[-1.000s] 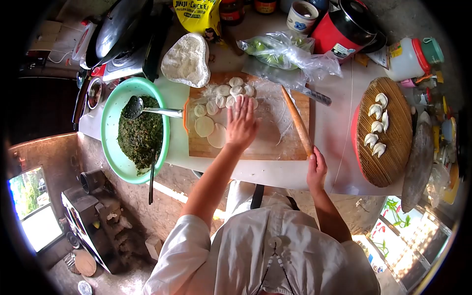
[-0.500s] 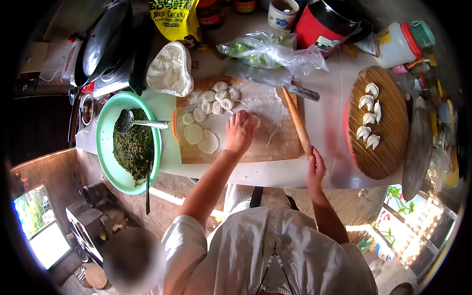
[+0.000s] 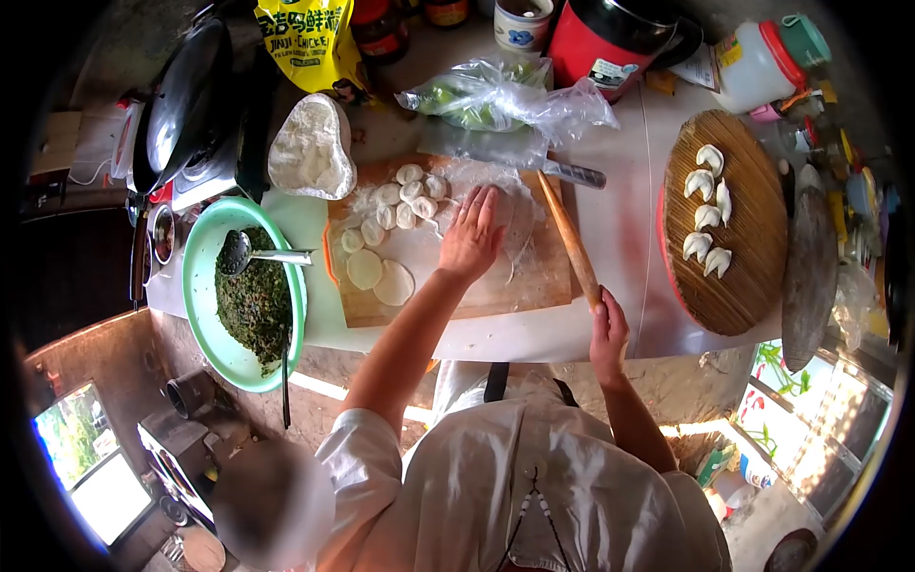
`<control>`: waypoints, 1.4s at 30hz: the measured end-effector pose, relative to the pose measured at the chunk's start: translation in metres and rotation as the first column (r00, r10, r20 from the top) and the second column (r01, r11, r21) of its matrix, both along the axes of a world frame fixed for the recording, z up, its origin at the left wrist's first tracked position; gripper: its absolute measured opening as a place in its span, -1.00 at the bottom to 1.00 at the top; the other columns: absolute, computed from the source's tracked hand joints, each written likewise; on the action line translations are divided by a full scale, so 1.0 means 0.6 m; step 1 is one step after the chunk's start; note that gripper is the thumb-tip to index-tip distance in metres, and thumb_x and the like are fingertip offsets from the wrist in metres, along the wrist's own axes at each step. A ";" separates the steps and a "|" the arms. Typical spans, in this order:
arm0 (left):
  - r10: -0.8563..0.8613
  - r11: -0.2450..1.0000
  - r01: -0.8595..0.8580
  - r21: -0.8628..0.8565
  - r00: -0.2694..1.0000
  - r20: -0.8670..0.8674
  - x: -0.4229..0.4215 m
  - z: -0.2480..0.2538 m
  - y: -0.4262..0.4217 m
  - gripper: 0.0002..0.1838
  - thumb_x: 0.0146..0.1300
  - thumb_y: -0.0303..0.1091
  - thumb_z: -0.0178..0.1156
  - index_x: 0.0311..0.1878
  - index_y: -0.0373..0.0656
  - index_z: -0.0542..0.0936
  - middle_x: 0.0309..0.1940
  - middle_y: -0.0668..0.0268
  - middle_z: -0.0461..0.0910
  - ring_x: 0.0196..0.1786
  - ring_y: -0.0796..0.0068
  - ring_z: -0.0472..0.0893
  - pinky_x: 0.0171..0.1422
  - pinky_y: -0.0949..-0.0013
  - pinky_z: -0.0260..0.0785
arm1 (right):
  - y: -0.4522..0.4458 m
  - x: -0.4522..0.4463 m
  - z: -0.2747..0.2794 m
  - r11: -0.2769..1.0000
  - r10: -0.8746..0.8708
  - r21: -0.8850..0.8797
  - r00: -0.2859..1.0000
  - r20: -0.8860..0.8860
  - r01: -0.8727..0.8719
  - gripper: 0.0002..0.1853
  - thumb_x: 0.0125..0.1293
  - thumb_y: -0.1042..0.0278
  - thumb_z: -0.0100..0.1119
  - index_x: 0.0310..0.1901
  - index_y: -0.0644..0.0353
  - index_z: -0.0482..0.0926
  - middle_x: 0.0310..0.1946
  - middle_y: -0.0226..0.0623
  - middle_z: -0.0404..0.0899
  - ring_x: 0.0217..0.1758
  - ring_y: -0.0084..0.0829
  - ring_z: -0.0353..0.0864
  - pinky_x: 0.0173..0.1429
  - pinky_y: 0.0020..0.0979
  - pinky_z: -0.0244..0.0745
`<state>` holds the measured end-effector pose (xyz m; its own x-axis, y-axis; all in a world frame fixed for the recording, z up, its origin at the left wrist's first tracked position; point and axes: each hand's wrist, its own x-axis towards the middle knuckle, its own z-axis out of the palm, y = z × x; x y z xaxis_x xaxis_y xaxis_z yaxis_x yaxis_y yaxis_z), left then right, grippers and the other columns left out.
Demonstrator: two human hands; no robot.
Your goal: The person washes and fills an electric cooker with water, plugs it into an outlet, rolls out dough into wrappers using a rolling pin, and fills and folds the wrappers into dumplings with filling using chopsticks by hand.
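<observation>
My left hand (image 3: 471, 236) lies palm down on the floured wooden board (image 3: 457, 307), its fingers stretched out; whatever may be beneath the palm is hidden. Several small dough pieces (image 3: 410, 193) sit just left of it, and two rolled-out wrappers (image 3: 393, 284) lie nearer the board's left front. With my right hand (image 3: 609, 336) I grip the near end of a wooden rolling pin (image 3: 569, 235), which slants across the board's right edge. A cleaver (image 3: 576, 173) rests at the back of the board, partly under a plastic bag (image 3: 510, 100).
On the left stands a green basin (image 3: 195, 315) of chopped green filling (image 3: 253, 310) with a slotted spoon (image 3: 238, 253). A flour container (image 3: 313, 148) is behind the board. To the right, several folded dumplings (image 3: 707, 217) rest on a round slatted tray (image 3: 734, 296).
My left hand has gone from curled fingers to lying flat with fingers extended. The right hand keeps its hold on the rolling pin. The whole view has shifted slightly.
</observation>
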<state>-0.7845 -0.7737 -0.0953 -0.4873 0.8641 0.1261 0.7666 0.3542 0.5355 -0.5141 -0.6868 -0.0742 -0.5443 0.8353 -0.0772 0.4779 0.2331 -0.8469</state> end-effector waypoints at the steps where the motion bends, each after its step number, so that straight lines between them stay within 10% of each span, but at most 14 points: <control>1: 0.005 0.996 -0.010 -0.094 0.999 -0.051 0.006 -0.011 0.001 -0.33 0.21 -0.22 0.03 0.33 -0.27 0.06 0.33 0.07 0.08 0.41 0.14 0.03 0.41 0.10 -0.02 | -0.001 -0.001 -0.001 1.000 -0.001 -0.001 1.000 0.003 0.001 -0.69 0.33 0.43 -0.08 0.06 0.34 0.43 -0.05 -0.06 0.52 -0.03 -0.22 0.53 0.03 -0.34 0.42; 12: -0.368 0.896 0.345 -0.278 0.929 -0.031 0.093 0.020 -0.106 -0.23 0.20 0.02 0.03 0.36 -0.19 0.04 0.40 0.17 -0.06 0.45 0.23 -0.07 0.42 -0.07 -0.18 | 0.000 -0.050 0.010 0.989 0.130 0.067 0.991 -0.017 -0.129 -0.73 0.30 0.42 -0.02 -0.02 0.36 0.47 -0.25 -0.11 0.55 -0.25 -0.36 0.57 -0.20 -0.41 0.46; 16: -0.302 0.897 0.279 -0.343 0.953 -0.015 0.097 0.033 -0.110 -0.21 0.22 0.12 -0.07 0.38 -0.18 0.00 0.41 0.18 -0.08 0.46 0.21 -0.11 0.39 -0.18 -0.27 | 0.020 -0.069 0.030 0.951 0.267 0.157 0.964 0.013 -0.266 -0.73 0.17 0.43 0.13 -0.10 0.32 0.50 -0.34 -0.16 0.53 -0.37 -0.29 0.53 -0.31 -0.36 0.45; 22: 0.237 0.959 -0.252 -0.132 0.964 -0.124 0.069 0.025 -0.175 -0.27 0.28 0.07 -0.19 0.39 -0.17 -0.04 0.42 0.15 -0.13 0.45 0.08 -0.14 0.39 -0.17 -0.30 | 0.036 -0.085 0.026 0.686 0.544 0.422 0.803 0.244 -0.593 -0.63 0.01 0.34 0.29 -0.09 0.13 0.53 -0.39 -0.30 0.51 -0.36 -0.27 0.51 -0.31 -0.35 0.48; 28: 0.184 0.927 -0.263 -0.268 0.940 -0.288 -0.014 0.016 -0.128 -0.32 0.29 -0.02 -0.17 0.37 -0.21 0.03 0.42 0.19 -0.11 0.46 0.15 -0.11 0.40 -0.06 -0.16 | 0.044 -0.192 -0.003 0.550 0.552 0.555 0.771 0.319 -0.624 -0.59 0.09 0.19 0.22 0.01 0.03 0.50 -0.03 -0.32 0.45 0.01 -0.27 0.44 0.02 -0.22 0.40; 31: 0.189 0.915 -0.268 -0.302 0.946 -0.264 0.003 0.031 -0.118 -0.35 0.30 -0.04 -0.18 0.34 -0.27 0.08 0.42 0.15 -0.10 0.46 0.16 -0.10 0.40 -0.03 -0.14 | 0.051 -0.193 -0.013 0.621 0.385 0.490 0.782 0.489 -0.612 -0.36 0.18 0.13 0.10 0.29 0.03 0.20 0.33 -0.25 0.11 0.40 -0.18 0.02 0.35 0.00 -0.01; 42: 0.399 0.836 -0.466 -0.291 0.879 -0.261 0.000 0.020 -0.116 -0.33 0.30 -0.06 -0.21 0.36 -0.28 0.02 0.42 0.12 -0.14 0.46 0.12 -0.15 0.44 -0.02 -0.33 | 0.069 -0.242 -0.026 0.628 0.299 0.514 0.791 0.534 -0.584 -0.34 0.23 0.10 0.00 0.31 0.19 0.12 0.38 -0.22 -0.03 0.45 -0.20 -0.10 0.41 -0.05 -0.13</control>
